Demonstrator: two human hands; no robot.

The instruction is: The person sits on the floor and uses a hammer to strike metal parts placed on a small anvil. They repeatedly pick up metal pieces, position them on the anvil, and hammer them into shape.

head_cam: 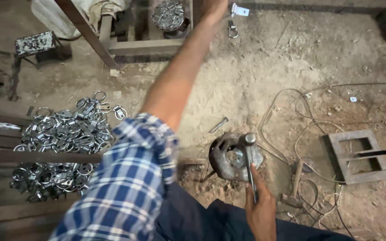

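Near centre, on sandy dirt floor: right hand clamped around thin steel handle of metal hammer, head resting on round rusty iron block, short grey bolt just beyond. Left hand reaches far up beside small bright metal ring clips; fingers cut off by frame, grip cannot tell. Left: heap of shiny ring clips. Right: tangled thin wires, grey square metal frame.
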